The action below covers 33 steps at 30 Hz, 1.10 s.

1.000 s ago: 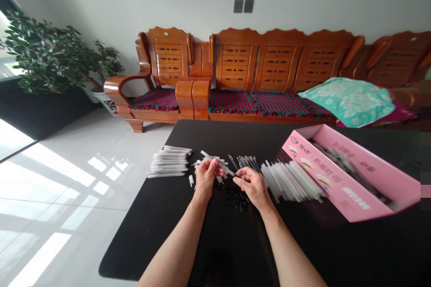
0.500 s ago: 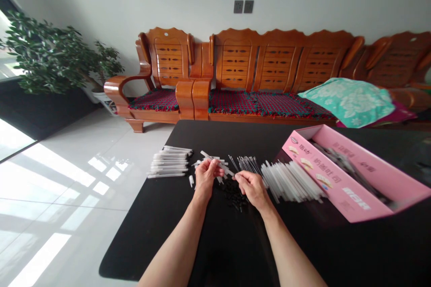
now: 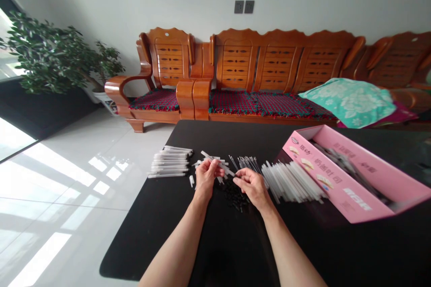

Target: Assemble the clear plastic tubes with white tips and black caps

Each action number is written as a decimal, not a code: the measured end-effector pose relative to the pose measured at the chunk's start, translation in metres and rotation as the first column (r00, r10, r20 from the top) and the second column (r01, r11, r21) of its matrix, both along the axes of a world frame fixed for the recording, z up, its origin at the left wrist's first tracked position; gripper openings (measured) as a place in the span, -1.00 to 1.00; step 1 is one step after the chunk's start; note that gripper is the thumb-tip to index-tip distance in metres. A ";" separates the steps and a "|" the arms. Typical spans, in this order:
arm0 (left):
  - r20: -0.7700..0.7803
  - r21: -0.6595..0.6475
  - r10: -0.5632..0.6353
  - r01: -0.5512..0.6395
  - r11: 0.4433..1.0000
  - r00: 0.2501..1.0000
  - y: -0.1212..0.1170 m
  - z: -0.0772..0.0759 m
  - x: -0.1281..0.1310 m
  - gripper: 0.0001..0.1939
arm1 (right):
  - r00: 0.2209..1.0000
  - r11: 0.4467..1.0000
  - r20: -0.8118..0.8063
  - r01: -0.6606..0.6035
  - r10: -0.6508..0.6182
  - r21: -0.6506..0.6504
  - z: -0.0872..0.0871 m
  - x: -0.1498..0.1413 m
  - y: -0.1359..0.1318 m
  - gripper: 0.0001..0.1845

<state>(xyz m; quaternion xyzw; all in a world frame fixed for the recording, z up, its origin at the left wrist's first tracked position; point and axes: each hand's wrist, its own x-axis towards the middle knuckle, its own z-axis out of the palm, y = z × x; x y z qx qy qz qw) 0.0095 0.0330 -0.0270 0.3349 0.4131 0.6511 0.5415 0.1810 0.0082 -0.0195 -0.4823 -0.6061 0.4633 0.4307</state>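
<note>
My left hand (image 3: 206, 178) is clamped on a white tube (image 3: 215, 164), barely moved; my right hand (image 3: 253, 186) is at its end, grip unclear. Black pieces (image 3: 235, 195) lie below, a tube stack (image 3: 170, 162) left, a loose tube pile (image 3: 292, 182) right, and a pink box (image 3: 340, 172) far right.

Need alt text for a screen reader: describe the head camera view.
The left hand holds a clear tube near the right hand, above black parts on a black table. More tubes lie on both sides, a pink box at right, a wooden sofa behind.
</note>
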 end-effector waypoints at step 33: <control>0.101 -0.001 0.256 -0.257 0.966 0.961 0.009 -0.001 -0.027 -0.56 | 0.958 0.987 0.288 -0.059 0.014 0.148 0.007 0.008 -0.004 -0.79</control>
